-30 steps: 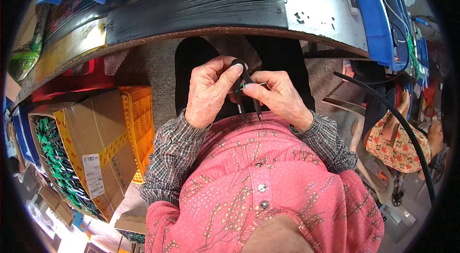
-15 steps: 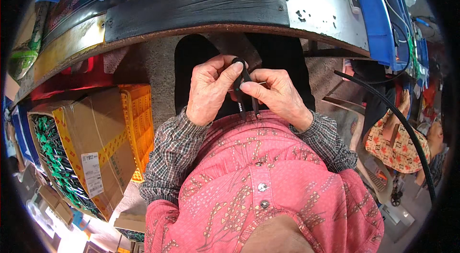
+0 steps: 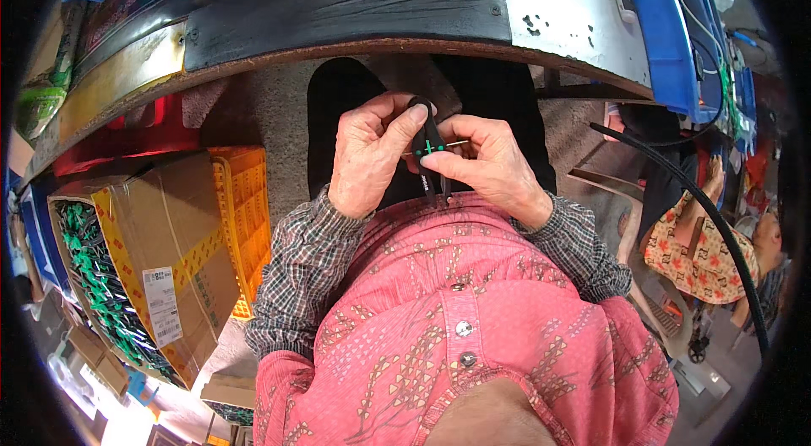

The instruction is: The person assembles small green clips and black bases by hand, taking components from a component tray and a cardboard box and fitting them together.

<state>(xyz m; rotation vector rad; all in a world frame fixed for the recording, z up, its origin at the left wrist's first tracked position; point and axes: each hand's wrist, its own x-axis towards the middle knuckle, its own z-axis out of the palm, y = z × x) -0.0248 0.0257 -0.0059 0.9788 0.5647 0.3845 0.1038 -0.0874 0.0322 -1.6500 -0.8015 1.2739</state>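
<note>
A black strap, looped at its top, is pinched between my two hands over my lap. My left hand closes thumb and fingers on the upper loop. Lower down, the thumb and fingers of my right hand press on the strap's side, just below small green marks on its face. A thin, pale, rod-like piece shows by my right fingers; what it is I cannot make out. Two strap ends hang below toward my pink shirt. The fingertips behind the strap are hidden.
The worktable edge curves ahead of my hands. At left, a cardboard box holds many black and green pieces beside an orange crate. Blue bins stand at far right, near a thick black cable. Another person sits at right.
The strap has turned a little in my fingers, and green marks now show on its face. Both hands keep nearly the same place and grip.
</note>
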